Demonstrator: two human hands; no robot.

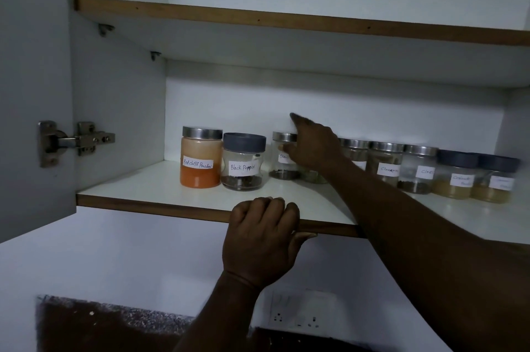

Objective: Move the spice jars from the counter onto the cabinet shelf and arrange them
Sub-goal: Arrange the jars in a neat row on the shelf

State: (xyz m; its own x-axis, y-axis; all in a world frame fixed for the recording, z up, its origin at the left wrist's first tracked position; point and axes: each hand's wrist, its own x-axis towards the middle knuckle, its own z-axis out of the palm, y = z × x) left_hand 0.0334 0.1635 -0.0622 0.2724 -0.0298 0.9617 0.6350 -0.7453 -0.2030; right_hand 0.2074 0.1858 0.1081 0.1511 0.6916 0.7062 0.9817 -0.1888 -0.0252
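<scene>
Steel-lidded clear spice jar (pixel 280 164), likely light, rigid and slick, sits gripped below its lid in your right hand (pixel 314 147); your left hand (pixel 259 239) clasps the white shelf edge (pixel 143 206).

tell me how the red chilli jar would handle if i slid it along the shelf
The chilli jar looks fuller than the pepper jar beside it, so it is probably the heavier. Its straight wall and broad base should let it slide on the smooth shelf rather than tip.
</scene>
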